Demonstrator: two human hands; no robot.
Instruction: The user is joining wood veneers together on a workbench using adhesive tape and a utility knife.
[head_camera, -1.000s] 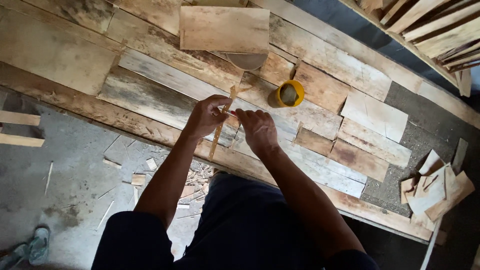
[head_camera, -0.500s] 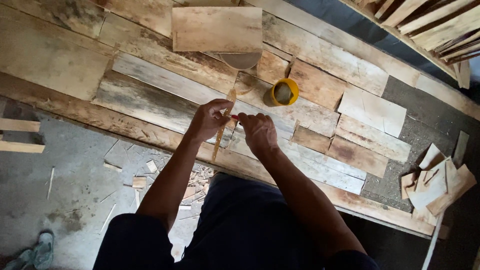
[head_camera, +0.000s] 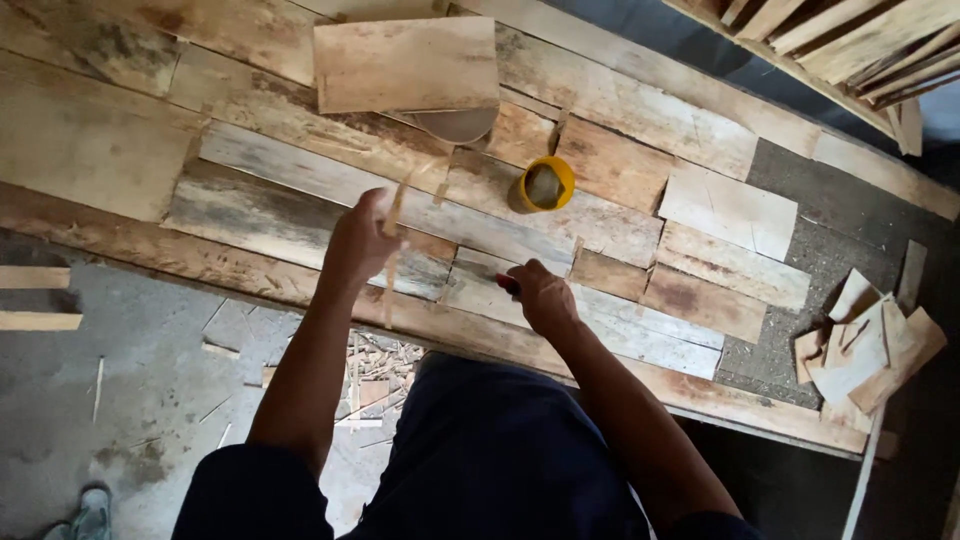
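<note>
Wooden strip (head_camera: 392, 250), thin and blurred, stands near upright at centre frame, the left hand (head_camera: 358, 240) with fingers clamped on it. Half a second ago both hands met on the strip; now the right hand (head_camera: 538, 295) has dropped away lower right, fingers closed on a red-handled tool (head_camera: 507, 284). Yellow cup (head_camera: 545, 184) sits on the plank desk (head_camera: 250, 215) above; a board (head_camera: 405, 63) lies higher up.

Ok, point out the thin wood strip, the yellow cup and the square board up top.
wood strip (head_camera: 391, 262), head view, blurred middle of the strip.
yellow cup (head_camera: 547, 184), head view, rim.
square board (head_camera: 405, 63), head view, centre of its face.
</note>
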